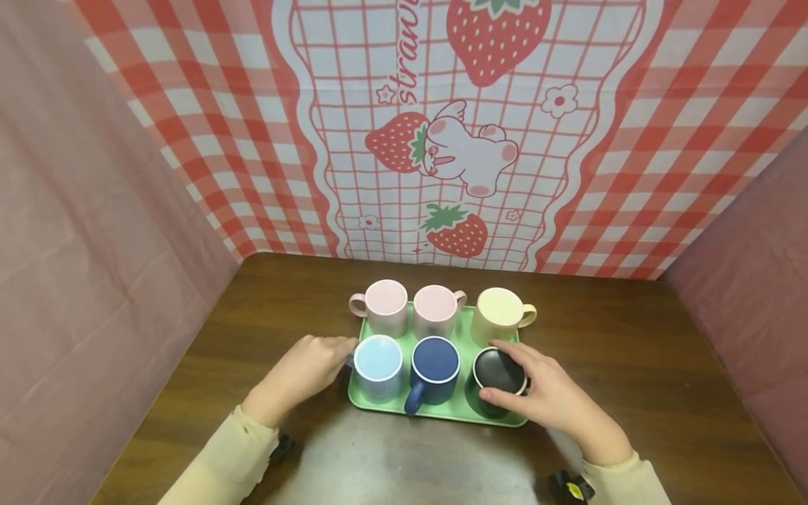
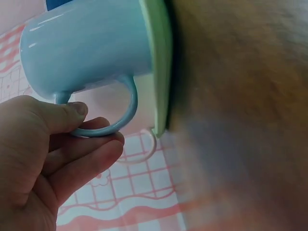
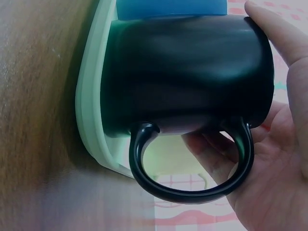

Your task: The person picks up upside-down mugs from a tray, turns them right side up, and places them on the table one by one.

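Left hand: the left hand (image 1: pixel 309 372) lay at the near-left corner of the tray, thumb and curled fingers pinching the handle of the light blue mug (image 1: pixel 377 366); the left wrist view showed the thumb (image 2: pixel 67 115) on top of the handle loop and the fingers beneath it.
Right hand: the right hand (image 1: pixel 543 393) cupped the black mug (image 1: pixel 499 375) from the right side, thumb at the near rim and fingers curved round the far rim; in the right wrist view a finger (image 3: pixel 211 159) showed through the handle loop.
Light blue mug: upright in the front row, left end, standing on the tray.
Black mug: upright in the front row, right end, standing on the tray.
Tray: a green tray (image 1: pixel 467 330) in the middle of the brown wooden bench (image 1: pixel 631 365).
Other mugs: a dark blue mug (image 1: pixel 434 368) between the two held ones, its handle toward the person; behind, two pink mugs (image 1: pixel 386 306) side by side and a yellow mug (image 1: pixel 500 314) at the right.
Backdrop: a red-checked strawberry cloth (image 1: pixel 442 140) hung behind the bench.
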### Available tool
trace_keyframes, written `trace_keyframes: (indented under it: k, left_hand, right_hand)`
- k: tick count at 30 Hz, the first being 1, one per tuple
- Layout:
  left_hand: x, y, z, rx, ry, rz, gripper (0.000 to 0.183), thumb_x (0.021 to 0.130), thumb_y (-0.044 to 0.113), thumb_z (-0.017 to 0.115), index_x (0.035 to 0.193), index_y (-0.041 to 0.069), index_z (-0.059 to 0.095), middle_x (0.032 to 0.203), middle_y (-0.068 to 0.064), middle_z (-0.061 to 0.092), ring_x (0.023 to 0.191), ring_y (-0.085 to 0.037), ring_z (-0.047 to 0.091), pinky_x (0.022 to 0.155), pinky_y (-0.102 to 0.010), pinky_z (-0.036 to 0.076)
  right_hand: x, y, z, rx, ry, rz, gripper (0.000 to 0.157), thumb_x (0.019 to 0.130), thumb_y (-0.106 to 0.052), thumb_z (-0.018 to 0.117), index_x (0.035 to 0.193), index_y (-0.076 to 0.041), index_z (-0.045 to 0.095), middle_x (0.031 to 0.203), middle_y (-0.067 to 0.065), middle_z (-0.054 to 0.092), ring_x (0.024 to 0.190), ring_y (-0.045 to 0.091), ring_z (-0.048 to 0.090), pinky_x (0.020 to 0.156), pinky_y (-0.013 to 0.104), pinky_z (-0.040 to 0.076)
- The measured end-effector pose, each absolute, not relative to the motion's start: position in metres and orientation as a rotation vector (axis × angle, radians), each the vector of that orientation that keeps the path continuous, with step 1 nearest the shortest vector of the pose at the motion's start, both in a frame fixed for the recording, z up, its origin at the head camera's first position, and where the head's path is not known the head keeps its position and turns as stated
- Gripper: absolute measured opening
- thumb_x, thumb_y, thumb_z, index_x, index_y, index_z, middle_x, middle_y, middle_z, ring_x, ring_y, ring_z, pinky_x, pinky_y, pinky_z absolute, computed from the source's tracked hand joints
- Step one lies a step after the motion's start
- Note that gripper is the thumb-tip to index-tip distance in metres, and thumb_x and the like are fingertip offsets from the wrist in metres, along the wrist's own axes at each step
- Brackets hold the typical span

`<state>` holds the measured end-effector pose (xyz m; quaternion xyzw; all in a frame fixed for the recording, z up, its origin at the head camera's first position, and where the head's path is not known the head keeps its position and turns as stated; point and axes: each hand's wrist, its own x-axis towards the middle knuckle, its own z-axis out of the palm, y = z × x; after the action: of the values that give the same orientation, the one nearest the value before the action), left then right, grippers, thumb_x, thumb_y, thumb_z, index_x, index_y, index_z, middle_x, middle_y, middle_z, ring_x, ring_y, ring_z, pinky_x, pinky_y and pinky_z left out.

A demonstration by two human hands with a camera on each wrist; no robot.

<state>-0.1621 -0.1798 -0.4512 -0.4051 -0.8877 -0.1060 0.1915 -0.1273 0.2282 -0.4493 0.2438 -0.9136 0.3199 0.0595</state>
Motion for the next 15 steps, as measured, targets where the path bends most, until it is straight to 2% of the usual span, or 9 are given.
trace_keyframes:
  k: [10,13,15]
  left_hand:
    - [-0.187,-0.184,-0.417,-1.064,-2.364,-0.361,0.035,0.079,-0.008,0.075,0.113,0.001,0.073,0.100,-0.010,0.076,0.083,-0.022,0.075,0.069,-0.036,0.061]
    - [-0.198,-0.183,-0.404,-0.963,-2.315,-0.429,0.032,0.081,-0.008,0.075,0.111,0.001,0.074,0.095,-0.012,0.076,0.076,-0.023,0.074,0.064,-0.039,0.060]
    - [-0.207,-0.179,-0.399,-0.892,-2.305,-0.483,0.030,0.083,-0.008,0.072,0.110,0.002,0.075,0.083,-0.011,0.075,0.062,-0.019,0.068,0.057,-0.039,0.057]
  right_hand:
    - [-0.129,0.229,-0.450,0.750,-2.757,0.985,0.072,0.077,-0.052,0.085,0.137,-0.021,0.058,0.125,-0.010,0.064,0.102,0.007,0.062,0.085,0.034,0.055]
    - [-0.128,0.229,-0.450,0.750,-2.755,1.000,0.070,0.078,-0.051,0.085,0.137,-0.024,0.058,0.125,-0.012,0.064,0.102,0.007,0.062,0.085,0.034,0.055]
    - [-0.127,0.230,-0.450,0.746,-2.756,1.006,0.070,0.078,-0.051,0.085,0.137,-0.025,0.058,0.125,-0.012,0.064,0.103,0.007,0.062,0.085,0.034,0.055]
